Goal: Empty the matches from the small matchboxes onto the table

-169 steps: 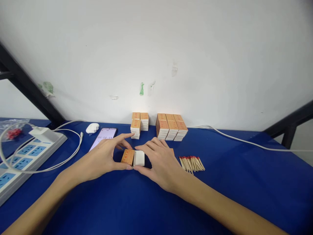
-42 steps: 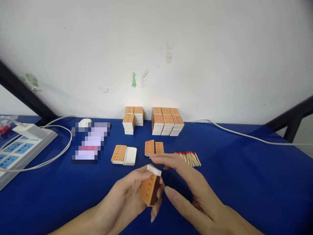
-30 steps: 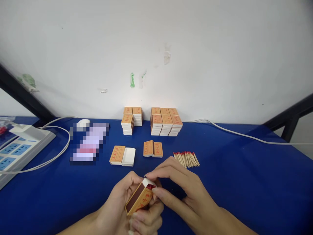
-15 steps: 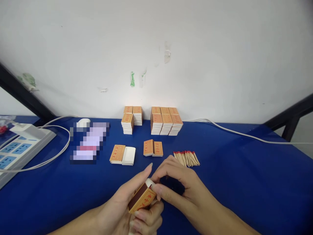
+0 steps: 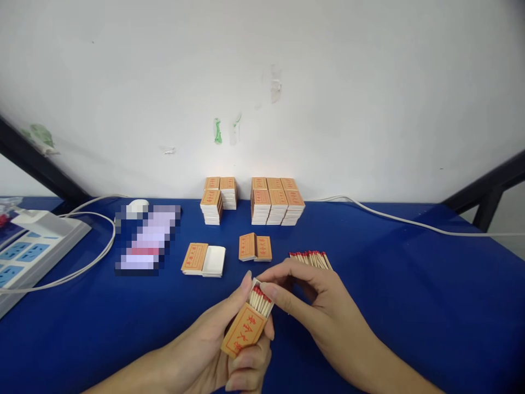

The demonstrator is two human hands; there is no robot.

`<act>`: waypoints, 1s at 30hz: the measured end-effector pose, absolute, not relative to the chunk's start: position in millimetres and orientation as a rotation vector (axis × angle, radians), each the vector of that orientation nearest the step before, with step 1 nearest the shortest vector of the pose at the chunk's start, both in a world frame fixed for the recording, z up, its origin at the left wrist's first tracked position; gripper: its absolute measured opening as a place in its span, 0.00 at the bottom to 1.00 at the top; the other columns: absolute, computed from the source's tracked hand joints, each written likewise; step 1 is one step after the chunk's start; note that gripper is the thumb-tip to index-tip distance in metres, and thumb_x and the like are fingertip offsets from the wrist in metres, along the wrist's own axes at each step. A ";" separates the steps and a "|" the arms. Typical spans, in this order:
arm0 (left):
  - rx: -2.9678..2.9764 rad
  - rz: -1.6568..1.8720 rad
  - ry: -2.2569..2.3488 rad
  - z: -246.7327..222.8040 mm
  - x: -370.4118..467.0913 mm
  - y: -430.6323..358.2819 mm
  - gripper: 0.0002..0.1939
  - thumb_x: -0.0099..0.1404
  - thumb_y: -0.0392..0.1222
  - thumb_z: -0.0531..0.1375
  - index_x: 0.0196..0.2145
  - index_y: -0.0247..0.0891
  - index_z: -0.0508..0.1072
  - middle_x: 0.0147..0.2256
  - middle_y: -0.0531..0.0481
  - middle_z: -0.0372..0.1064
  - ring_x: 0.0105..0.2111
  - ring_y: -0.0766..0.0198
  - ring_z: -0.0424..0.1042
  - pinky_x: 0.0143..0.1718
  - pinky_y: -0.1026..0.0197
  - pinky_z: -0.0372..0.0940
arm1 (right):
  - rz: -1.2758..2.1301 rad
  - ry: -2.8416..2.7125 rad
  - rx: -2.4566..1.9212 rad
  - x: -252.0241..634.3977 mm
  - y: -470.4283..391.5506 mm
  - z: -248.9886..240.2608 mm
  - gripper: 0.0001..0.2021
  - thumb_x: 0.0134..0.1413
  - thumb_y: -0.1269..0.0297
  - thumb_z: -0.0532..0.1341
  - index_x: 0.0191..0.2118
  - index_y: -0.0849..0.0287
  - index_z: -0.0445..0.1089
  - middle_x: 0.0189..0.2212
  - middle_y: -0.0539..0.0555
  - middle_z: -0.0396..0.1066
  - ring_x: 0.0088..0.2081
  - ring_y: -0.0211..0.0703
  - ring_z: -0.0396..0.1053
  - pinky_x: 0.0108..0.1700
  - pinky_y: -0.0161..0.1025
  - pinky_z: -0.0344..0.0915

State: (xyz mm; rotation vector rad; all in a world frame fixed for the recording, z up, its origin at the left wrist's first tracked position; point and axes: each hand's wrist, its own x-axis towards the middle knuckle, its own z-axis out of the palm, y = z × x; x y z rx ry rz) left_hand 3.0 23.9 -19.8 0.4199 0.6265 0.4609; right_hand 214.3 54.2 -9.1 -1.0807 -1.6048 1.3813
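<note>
A tan matchbox (image 5: pixel 243 331) with red lettering is tilted up in front of me, its tray slid partly out. Red-headed matches (image 5: pixel 260 301) fill the visible end of the tray. My left hand (image 5: pixel 229 339) wraps round the box's sleeve, thumb along its side. At the tray's open end, my right hand (image 5: pixel 315 306) grips the edge between thumb and fingers. Just beyond the right hand lies a pile of loose matches (image 5: pixel 314 260), partly hidden by it. Past the left hand, a matchbox sleeve (image 5: pixel 194 257) lies beside a white tray (image 5: pixel 214 261).
Two matchboxes (image 5: pixel 255 247) lie mid-table. Stacked matchboxes stand in a left group (image 5: pixel 211 208) and a right group (image 5: pixel 278 202) by the wall. At left are a power strip (image 5: pixel 24 254), a white cable (image 5: pixel 112 232), a blurred phone-like object (image 5: pixel 150 238) and a white mouse-like object (image 5: pixel 138 207).
The matchbox tray has been pulled further out of its sleeve, bringing the matches into view. The box has turned so its lettered face points up toward me. The view has shifted slightly.
</note>
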 end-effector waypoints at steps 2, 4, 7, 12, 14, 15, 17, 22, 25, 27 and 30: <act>0.426 0.471 0.642 -21.6 3.2 23.7 0.36 0.75 0.77 0.58 0.39 0.38 0.78 0.22 0.59 0.58 0.20 0.70 0.54 0.26 0.66 0.65 | 1.384 -1.586 -1.101 214.0 54.9 -9.5 0.10 0.71 0.51 0.70 0.43 0.48 0.86 0.38 0.48 0.83 0.42 0.45 0.76 0.46 0.42 0.70; 0.429 0.474 0.648 -22.7 3.2 23.5 0.36 0.75 0.77 0.58 0.39 0.37 0.78 0.22 0.59 0.59 0.20 0.70 0.55 0.26 0.66 0.66 | 1.378 -1.571 -1.117 213.5 55.4 -10.0 0.10 0.71 0.49 0.70 0.43 0.48 0.86 0.39 0.49 0.84 0.42 0.45 0.77 0.46 0.42 0.70; 0.433 0.477 0.642 -22.9 2.7 23.3 0.36 0.75 0.77 0.58 0.39 0.37 0.78 0.22 0.59 0.59 0.19 0.70 0.55 0.25 0.67 0.67 | 1.338 -1.568 -1.135 214.3 57.8 -9.7 0.12 0.71 0.47 0.70 0.43 0.47 0.86 0.39 0.48 0.85 0.42 0.45 0.77 0.45 0.42 0.70; 0.438 0.516 0.635 -20.5 2.4 24.5 0.34 0.78 0.74 0.55 0.39 0.37 0.77 0.21 0.58 0.59 0.19 0.70 0.58 0.28 0.66 0.72 | 1.292 -1.525 -1.166 220.9 68.1 -5.7 0.15 0.69 0.45 0.72 0.43 0.50 0.86 0.39 0.50 0.86 0.42 0.46 0.79 0.48 0.42 0.72; 0.478 0.549 0.646 -19.4 3.3 25.4 0.33 0.81 0.71 0.53 0.39 0.37 0.77 0.21 0.57 0.61 0.19 0.69 0.61 0.29 0.64 0.74 | 1.305 -1.484 -1.162 224.2 72.1 -4.0 0.16 0.68 0.44 0.72 0.43 0.50 0.87 0.40 0.51 0.86 0.42 0.47 0.80 0.48 0.43 0.73; 0.500 0.572 0.662 -18.9 3.9 25.8 0.32 0.81 0.69 0.53 0.40 0.37 0.77 0.22 0.56 0.63 0.19 0.69 0.63 0.30 0.62 0.76 | 1.305 -1.471 -1.160 225.5 73.4 -3.4 0.16 0.67 0.43 0.72 0.43 0.51 0.87 0.40 0.51 0.86 0.43 0.47 0.80 0.48 0.42 0.73; 0.536 0.624 0.705 -18.2 5.3 26.1 0.30 0.82 0.67 0.54 0.42 0.37 0.78 0.24 0.52 0.69 0.21 0.67 0.69 0.33 0.59 0.79 | 1.299 -1.481 -1.161 227.4 74.3 -2.4 0.16 0.68 0.43 0.72 0.42 0.51 0.87 0.39 0.51 0.86 0.42 0.46 0.79 0.47 0.42 0.72; 0.771 0.673 0.916 -16.6 8.2 22.9 0.33 0.79 0.71 0.56 0.34 0.37 0.76 0.25 0.53 0.71 0.12 0.72 0.62 0.13 0.68 0.64 | 1.376 -1.621 -1.167 226.3 68.9 -1.5 0.15 0.71 0.45 0.70 0.42 0.50 0.86 0.37 0.49 0.85 0.40 0.44 0.77 0.45 0.41 0.71; 0.881 0.708 1.025 -17.9 9.5 20.7 0.29 0.77 0.69 0.62 0.33 0.39 0.74 0.16 0.58 0.64 0.09 0.72 0.58 0.11 0.72 0.57 | 1.392 -1.710 -1.131 224.5 66.0 -2.6 0.12 0.72 0.47 0.70 0.44 0.48 0.87 0.37 0.48 0.84 0.39 0.43 0.76 0.43 0.41 0.71; 0.905 0.712 1.048 -19.4 9.9 20.9 0.27 0.77 0.67 0.64 0.32 0.40 0.74 0.12 0.58 0.61 0.09 0.72 0.57 0.12 0.73 0.57 | 1.384 -1.725 -1.121 223.9 65.2 -4.5 0.12 0.72 0.47 0.70 0.45 0.47 0.87 0.37 0.48 0.84 0.40 0.44 0.76 0.43 0.42 0.71; 0.914 0.742 1.076 -20.8 9.4 23.1 0.28 0.76 0.67 0.65 0.31 0.40 0.73 0.12 0.58 0.62 0.08 0.72 0.56 0.12 0.72 0.58 | 1.396 -1.676 -1.125 223.9 63.6 -8.1 0.13 0.73 0.45 0.69 0.48 0.46 0.86 0.40 0.49 0.83 0.42 0.44 0.76 0.46 0.43 0.71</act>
